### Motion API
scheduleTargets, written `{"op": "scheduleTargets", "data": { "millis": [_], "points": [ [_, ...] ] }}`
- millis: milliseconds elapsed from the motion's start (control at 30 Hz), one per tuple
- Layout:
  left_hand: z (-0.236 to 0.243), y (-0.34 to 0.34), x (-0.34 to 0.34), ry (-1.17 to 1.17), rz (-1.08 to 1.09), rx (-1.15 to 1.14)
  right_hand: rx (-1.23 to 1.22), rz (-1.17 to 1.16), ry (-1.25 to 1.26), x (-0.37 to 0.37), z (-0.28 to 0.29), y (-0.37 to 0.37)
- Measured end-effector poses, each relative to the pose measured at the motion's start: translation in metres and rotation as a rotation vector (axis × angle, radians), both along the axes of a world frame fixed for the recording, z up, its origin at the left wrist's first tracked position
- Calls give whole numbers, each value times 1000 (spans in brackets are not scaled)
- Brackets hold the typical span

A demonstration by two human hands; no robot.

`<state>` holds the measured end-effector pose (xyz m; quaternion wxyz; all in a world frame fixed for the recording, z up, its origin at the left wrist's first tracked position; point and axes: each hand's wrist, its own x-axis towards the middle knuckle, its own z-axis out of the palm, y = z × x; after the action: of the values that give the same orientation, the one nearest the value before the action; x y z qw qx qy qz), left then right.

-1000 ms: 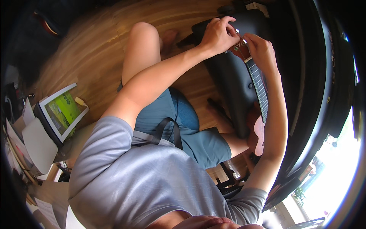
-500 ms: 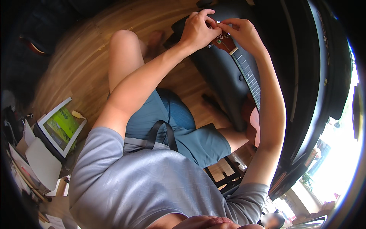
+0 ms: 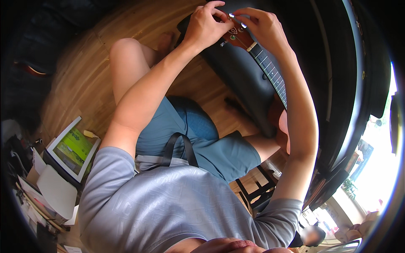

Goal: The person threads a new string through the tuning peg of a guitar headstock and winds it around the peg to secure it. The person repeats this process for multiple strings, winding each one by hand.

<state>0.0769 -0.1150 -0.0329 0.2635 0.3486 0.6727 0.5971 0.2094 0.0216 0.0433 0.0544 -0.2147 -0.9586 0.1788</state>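
Observation:
A ukulele with a brown headstock [image 3: 241, 39], dark fretboard [image 3: 270, 69] and pinkish body [image 3: 284, 122] lies at the upper right, its neck slanting toward the far side. My left hand [image 3: 207, 27] is at the headstock's far end, thumb and forefinger pinched together over it. What they pinch, if anything, is too small to make out. From the right, my right hand [image 3: 263, 28] has its thumb and forefinger closed on a shiny tuning peg [image 3: 231, 15]. Another peg [image 3: 243, 25] shows just below its fingers. My right forearm hides part of the body.
A black padded bench [image 3: 244, 78] stands under the neck. Large black furniture [image 3: 337, 84] fills the right side. At left are a white-framed green panel [image 3: 76, 147] and papers [image 3: 57, 185]. A black stool frame [image 3: 257, 189] stands near my thigh. Another person [image 3: 312, 236] shows at lower right.
Both hands and the headstock now sit higher and further left in the picture. The gap between the hands shows more of the pegs. My view has shifted a little.

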Motion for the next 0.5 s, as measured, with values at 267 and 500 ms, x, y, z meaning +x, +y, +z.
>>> {"op": "scheduleTargets", "data": {
  "millis": [267,500],
  "points": [
    [0,-2,-4,105,-28,-16,49,274,93,-3,5,5],
    [7,-4,9,137,53,23,-90,176,201,-2,-2,1]
  ]
}}
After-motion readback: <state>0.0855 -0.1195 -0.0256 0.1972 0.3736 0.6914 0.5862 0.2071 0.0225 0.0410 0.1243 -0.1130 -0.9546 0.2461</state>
